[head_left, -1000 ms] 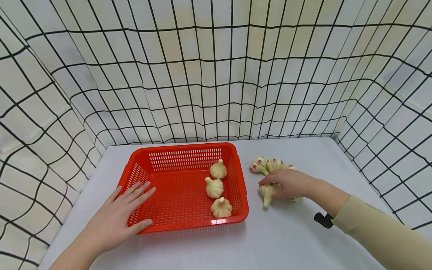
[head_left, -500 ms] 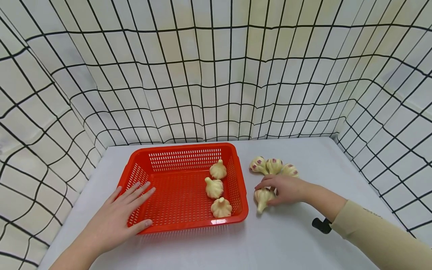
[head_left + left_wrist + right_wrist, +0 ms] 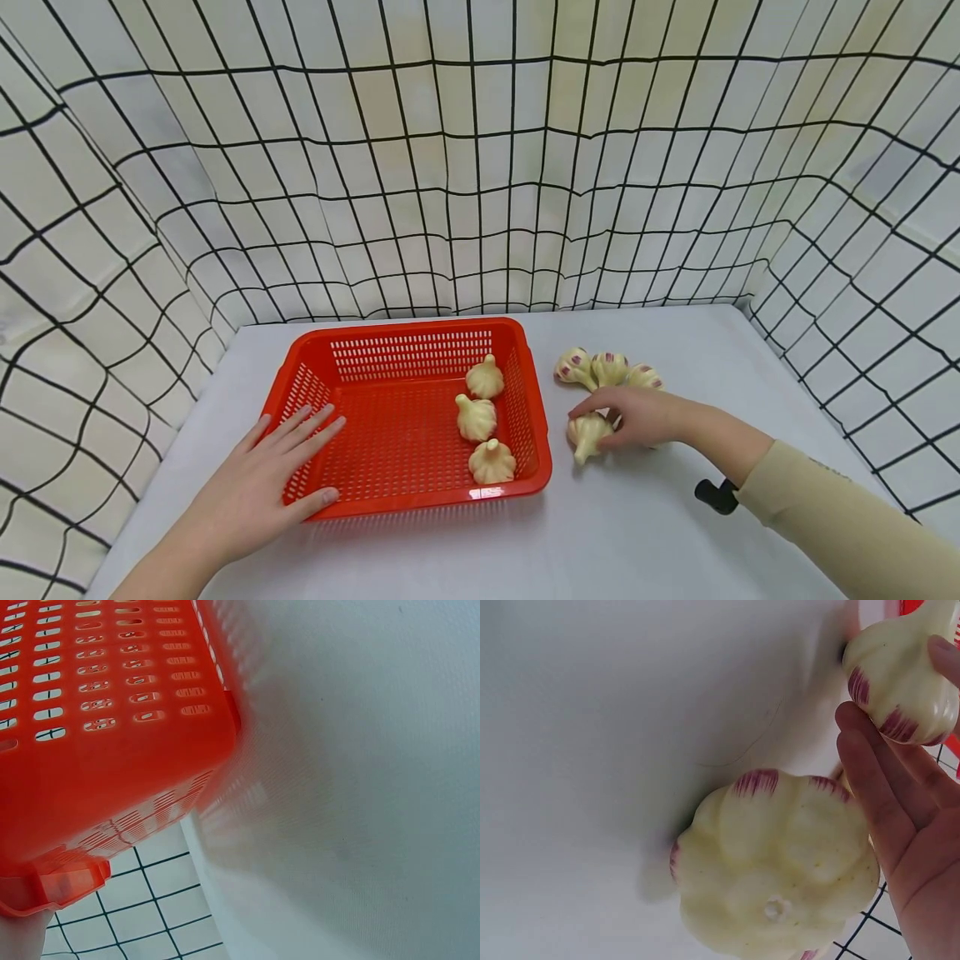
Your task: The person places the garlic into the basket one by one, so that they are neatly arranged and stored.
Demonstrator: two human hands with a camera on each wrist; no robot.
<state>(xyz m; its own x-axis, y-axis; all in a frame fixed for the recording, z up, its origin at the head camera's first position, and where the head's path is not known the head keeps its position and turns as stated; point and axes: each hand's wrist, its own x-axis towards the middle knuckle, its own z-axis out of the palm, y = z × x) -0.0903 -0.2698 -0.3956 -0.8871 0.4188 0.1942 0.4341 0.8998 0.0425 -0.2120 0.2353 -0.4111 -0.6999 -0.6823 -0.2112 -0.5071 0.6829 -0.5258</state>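
In the head view, the left hand (image 3: 258, 483) lies over the left end of the red basket (image 3: 397, 503), fingers straight and spread, thumb across its near rim. The right hand (image 3: 637, 417) reaches in from the right, pinching a garlic bulb (image 3: 588, 435) just right of the basket.

The left wrist view shows mostly basket wall.

In the right wrist view, thumb and fingers hold that bulb, with another bulb (image 3: 776, 862) just beside the fingers.

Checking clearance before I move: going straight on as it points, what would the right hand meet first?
Likely the basket, its nearest side, with the held garlic leading; heights are hard to judge.
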